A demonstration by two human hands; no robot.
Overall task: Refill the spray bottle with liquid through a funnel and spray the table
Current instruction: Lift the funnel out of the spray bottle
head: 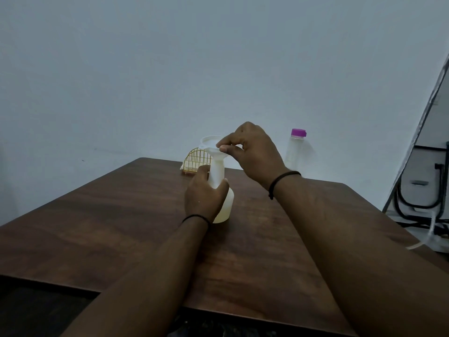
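White funnel (211, 142) pinched by right hand (252, 154).

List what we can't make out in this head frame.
- Spray bottle fill level: left hand wraps the body.
- Funnel spout seating: right hand pinches the rim and blocks it.
- Spray head: not seen.
- Purple-capped bottle contents: too small, dim.
- Wire rack: partly behind the left hand.

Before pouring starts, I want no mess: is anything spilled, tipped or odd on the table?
Nothing stands out. The spray bottle stands upright in the left hand, the right hand pinches the funnel on its neck, and the table shows no spill.
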